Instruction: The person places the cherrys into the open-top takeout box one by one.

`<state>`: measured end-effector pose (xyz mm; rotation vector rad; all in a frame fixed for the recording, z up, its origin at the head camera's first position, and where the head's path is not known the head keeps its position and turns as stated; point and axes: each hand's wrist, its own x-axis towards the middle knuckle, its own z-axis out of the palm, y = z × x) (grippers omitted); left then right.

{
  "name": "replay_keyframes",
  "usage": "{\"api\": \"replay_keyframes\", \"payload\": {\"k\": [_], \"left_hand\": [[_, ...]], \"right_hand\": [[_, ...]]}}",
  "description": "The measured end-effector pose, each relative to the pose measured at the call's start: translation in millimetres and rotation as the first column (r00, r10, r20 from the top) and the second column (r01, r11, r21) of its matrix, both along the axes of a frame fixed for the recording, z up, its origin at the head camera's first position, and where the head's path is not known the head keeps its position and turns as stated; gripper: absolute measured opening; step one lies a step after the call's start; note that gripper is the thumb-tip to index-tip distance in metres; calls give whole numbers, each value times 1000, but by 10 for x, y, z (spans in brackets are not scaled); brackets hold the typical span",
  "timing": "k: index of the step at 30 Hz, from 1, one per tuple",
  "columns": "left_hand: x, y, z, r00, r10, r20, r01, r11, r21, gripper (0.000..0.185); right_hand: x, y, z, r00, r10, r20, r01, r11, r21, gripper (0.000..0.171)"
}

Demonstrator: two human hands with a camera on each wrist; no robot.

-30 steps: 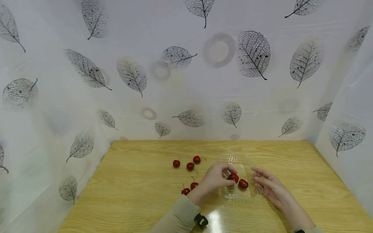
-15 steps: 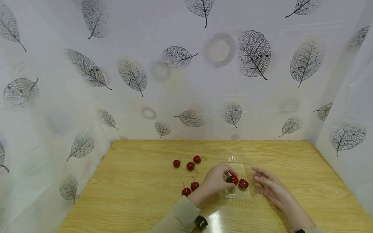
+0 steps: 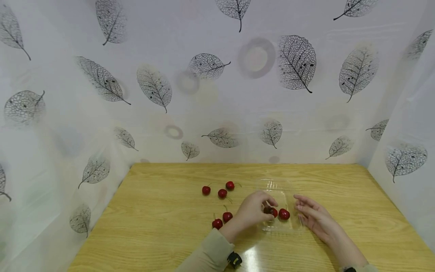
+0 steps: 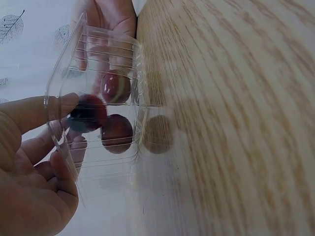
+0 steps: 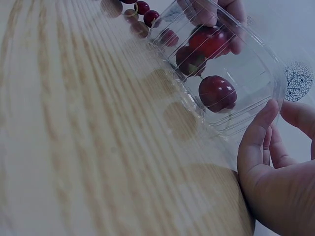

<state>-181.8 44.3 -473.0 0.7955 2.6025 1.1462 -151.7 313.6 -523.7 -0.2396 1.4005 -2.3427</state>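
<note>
Our left hand (image 3: pixel 253 209) pinches a round red cherry (image 3: pixel 270 210) inside the clear plastic box (image 3: pixel 287 192) on the wooden desk (image 3: pixel 163 226), beside one cherry already in (image 3: pixel 284 214), five loose cherries (image 3: pixel 222 193) remain outside, while our open right hand (image 3: pixel 314 217) steadies the box.

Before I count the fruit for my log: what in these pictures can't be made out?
- Head view: the cherry in the left hand is partly covered by its fingers.
- Left wrist view: cherries inside the clear box blur through the ribbed plastic, so their number is unsure.
- Right wrist view: loose cherries are cut off by the top edge; the right hand runs off the frame.
- Head view: whether the right hand touches the box.
</note>
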Motion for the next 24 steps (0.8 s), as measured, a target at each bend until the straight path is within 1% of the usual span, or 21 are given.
{"api": "replay_keyframes", "payload": {"k": [6, 11, 19, 24], "left_hand": [[3, -5, 0, 999, -20, -31, 20, 1000, -24, 31], [6, -4, -3, 1000, -11, -16, 11, 1000, -6, 32], [-9, -21, -10, 999, -9, 47, 5, 995, 103, 24], [-27, -38, 27, 994, -21, 108, 2, 984, 177, 22]], "right_hand": [[-2, 2, -3, 1000, -9, 11, 8, 1000, 21, 46], [8, -8, 1, 1000, -17, 14, 16, 998, 56, 45], [-3, 1, -8, 1000, -19, 10, 18, 999, 51, 46], [-10, 16, -16, 1000, 0, 10, 0, 1000, 21, 47]]}}
